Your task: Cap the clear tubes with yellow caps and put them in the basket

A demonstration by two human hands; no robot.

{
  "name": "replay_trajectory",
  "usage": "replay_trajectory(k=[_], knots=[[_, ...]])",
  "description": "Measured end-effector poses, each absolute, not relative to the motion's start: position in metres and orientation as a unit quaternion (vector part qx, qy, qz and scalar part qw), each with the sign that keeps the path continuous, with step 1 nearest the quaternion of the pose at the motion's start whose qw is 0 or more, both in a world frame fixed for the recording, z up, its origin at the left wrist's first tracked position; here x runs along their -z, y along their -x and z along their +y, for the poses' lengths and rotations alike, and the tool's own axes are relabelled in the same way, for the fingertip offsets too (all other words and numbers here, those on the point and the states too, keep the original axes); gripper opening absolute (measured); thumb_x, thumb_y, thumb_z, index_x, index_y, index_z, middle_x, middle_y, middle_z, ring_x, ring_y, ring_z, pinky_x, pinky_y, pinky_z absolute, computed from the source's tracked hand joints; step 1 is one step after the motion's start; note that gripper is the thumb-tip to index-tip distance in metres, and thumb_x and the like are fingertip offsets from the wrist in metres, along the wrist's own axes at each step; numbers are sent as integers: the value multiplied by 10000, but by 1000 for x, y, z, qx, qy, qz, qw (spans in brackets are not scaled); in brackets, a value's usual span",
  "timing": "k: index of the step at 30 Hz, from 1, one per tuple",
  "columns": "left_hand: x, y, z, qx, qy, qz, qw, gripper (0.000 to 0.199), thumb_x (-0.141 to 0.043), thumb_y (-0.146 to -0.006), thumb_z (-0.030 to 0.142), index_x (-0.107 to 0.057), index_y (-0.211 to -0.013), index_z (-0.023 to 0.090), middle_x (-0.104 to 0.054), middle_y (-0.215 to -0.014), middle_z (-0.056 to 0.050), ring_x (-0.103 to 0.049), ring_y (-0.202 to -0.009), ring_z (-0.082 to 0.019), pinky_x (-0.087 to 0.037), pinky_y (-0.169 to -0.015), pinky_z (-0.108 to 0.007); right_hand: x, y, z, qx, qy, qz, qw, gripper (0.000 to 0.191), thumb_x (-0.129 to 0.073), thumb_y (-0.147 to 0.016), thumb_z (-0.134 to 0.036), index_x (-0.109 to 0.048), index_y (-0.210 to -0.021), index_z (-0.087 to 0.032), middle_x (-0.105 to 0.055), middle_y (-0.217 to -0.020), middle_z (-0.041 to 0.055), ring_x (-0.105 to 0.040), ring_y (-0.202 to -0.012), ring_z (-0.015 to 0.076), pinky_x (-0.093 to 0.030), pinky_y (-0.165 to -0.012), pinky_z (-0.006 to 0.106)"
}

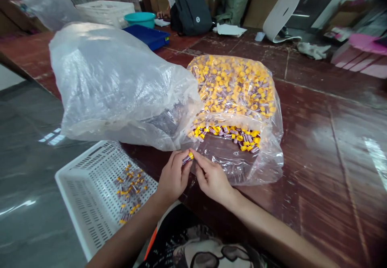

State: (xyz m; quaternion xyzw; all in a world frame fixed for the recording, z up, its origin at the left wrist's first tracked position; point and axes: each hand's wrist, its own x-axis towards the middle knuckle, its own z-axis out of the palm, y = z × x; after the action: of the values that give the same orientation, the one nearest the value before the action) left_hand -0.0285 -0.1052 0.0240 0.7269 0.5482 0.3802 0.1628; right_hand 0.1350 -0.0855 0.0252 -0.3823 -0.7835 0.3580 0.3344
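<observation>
Between the fingers of my left hand (174, 175) is a small purple-labelled tube with a yellow cap (187, 158). My right hand (213, 179) meets it from the other side, its thumb and forefinger closed at the yellow cap. Just beyond my hands lies an open clear plastic bag (236, 167) full of similar yellow-capped pieces (236, 84), several of them spilling toward its mouth. Below and to the left, a white perforated basket (90, 203) holds scattered yellow-capped pieces (131, 187), some with clear parts showing.
A large, puffed-up translucent bag (121, 82) lies on the dark red table (308, 147), left of the clear one. Farther back are a blue tray (145, 36), a teal basin (140, 19), a white crate (104, 12), a dark backpack (192, 10) and a pink box (363, 56).
</observation>
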Motion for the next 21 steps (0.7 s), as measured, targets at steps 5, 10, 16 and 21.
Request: replay_trajectory(k=[5, 10, 16, 21], knots=[[3, 95, -164, -309, -696, 644, 72, 444, -530, -946, 236, -474, -1386, 256, -607, -1132, -101, -626, -1018, -214, -557, -893, -369, -22, -161, -48, -293, 442, -780, 330, 517, -455, -953, -207, -451, -1467, -259, -547, -1442, 62, -587, -1242, 212, -544, -1009, 391], [92, 184, -243, -73, -601, 795, 44, 370, -408, -969, 350, -603, -1272, 267, -669, -949, -97, -671, -716, -265, -554, -612, -413, -15, -193, 15, -75, 619, -763, 169, 397, -466, -987, -408, -591, -1315, -223, -640, -1250, 140, -685, -959, 281, -568, -740, 377], [73, 176, -208, -155, -643, 741, -112, 357, -514, -924, 321, -567, -1260, 210, -667, -1170, -158, -642, -1059, -330, -485, -905, -507, -9, -187, 40, 5, 597, -802, 18, 388, -464, -994, -443, -602, -1284, -225, -706, -1065, 161, -669, -967, 292, -514, -719, 339], [-18, 115, -81, -249, -753, 585, -169, 369, -562, -896, 183, -597, -1248, 289, -660, -1188, -91, -562, -1123, -270, -382, -1009, -456, -7, -195, 34, 51, 572, -819, 10, 343, -410, -1008, -285, -596, -1283, -196, -693, -1127, 152, -647, -1026, 296, -492, -727, 338]])
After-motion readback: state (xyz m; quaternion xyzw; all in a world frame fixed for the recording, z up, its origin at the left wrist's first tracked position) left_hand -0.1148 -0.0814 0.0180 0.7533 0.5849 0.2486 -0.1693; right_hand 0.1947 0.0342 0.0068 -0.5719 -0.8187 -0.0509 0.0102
